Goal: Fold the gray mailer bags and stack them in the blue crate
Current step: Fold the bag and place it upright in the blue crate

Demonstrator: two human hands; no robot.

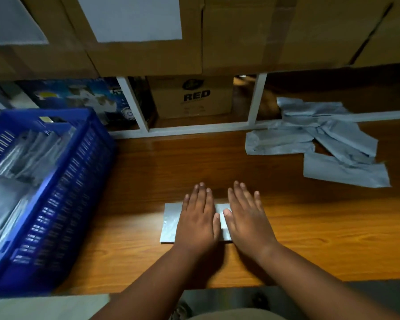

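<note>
Now two flat hands (200,221) on one folded mailer bag (170,224)

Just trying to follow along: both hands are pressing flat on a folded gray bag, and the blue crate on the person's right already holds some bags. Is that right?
Almost. The head view shows the blue crate on the person's left, not right. The rest holds: the left hand and right hand press flat on the folded gray bag, and the crate already holds bags.

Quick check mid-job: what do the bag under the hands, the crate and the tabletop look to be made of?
Folded bag: thin gray plastic film, likely; it glints under the light and lies flat.
Blue crate: moulded plastic, glossy, with slotted walls.
Tabletop: wood or wood-look laminate; brown grain lines and a smooth sheen, so it could be either.
</note>
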